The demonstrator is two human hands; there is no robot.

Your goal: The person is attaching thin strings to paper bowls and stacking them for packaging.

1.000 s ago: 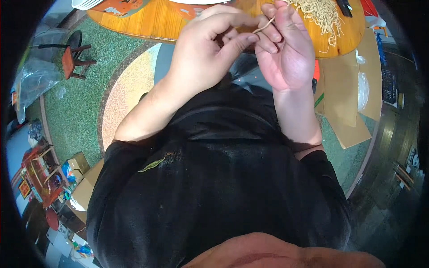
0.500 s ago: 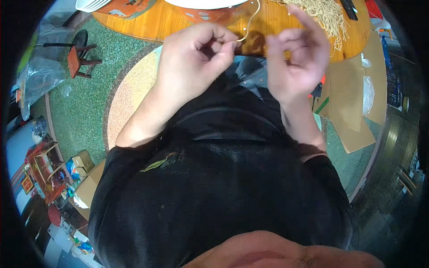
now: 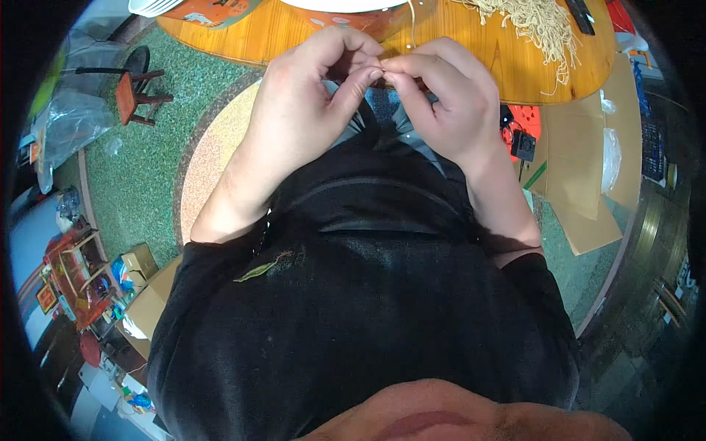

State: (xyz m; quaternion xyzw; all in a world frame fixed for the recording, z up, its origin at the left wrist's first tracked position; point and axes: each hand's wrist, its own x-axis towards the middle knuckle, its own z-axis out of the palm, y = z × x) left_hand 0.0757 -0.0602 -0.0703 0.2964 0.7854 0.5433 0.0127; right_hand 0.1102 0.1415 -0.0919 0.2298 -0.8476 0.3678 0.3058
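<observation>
My left hand (image 3: pixel 294 99) and my right hand (image 3: pixel 456 103) meet over the near edge of the wooden table, fingertips almost touching. Both are closed in a pinch on a thin beige cord (image 3: pixel 412 26). The held part is mostly hidden by the fingers; a length of it runs up past my right index finger toward an orange patterned bucket (image 3: pixel 368 24). To the right on the tabletop lies a loose heap of similar beige cords (image 3: pixel 548 33).
The wooden table (image 3: pixel 507 73) spans the top of the view. A second orange bucket (image 3: pixel 228 13) with white rims stands at its left. A dark bar-shaped object (image 3: pixel 580 16) lies beside the cords. A red stool (image 3: pixel 525 121), flattened cardboard (image 3: pixel 577 154) and a small wooden chair (image 3: pixel 126 99) are below.
My right hand, blurred and raised apart from the left, has come left and down to pinch at the left fingertips. The cord's visible length is shorter.
</observation>
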